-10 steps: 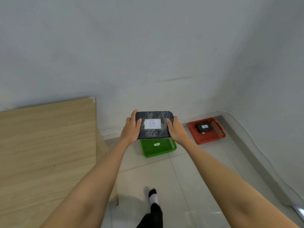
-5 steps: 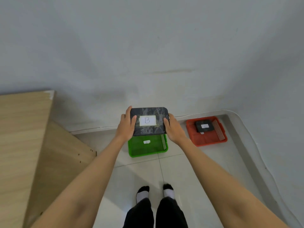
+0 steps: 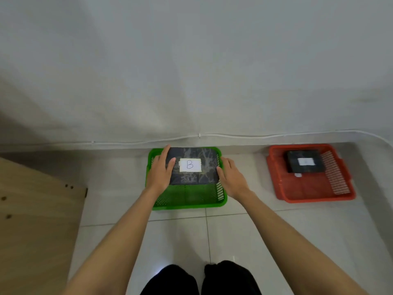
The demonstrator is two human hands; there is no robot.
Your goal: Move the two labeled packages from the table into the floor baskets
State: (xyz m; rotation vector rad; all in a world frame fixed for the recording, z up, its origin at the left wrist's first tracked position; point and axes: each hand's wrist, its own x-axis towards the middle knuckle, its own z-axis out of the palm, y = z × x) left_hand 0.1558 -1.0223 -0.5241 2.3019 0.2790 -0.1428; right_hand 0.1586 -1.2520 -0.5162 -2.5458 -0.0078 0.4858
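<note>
A dark patterned package with a white label marked B is held low over the far half of the green floor basket. My left hand grips its left edge and my right hand grips its right edge. Whether the package touches the basket floor I cannot tell. A second dark package with a white label lies in the red basket to the right.
Both baskets stand on the pale tiled floor against a white wall, with a white cable running along its base. The wooden table's side is at the left. My dark-trousered legs show at the bottom.
I have come closer and bent down; the B package has dropped from above the green basket to low inside its rim, both hands still on it. The table has slid leftward in view.
</note>
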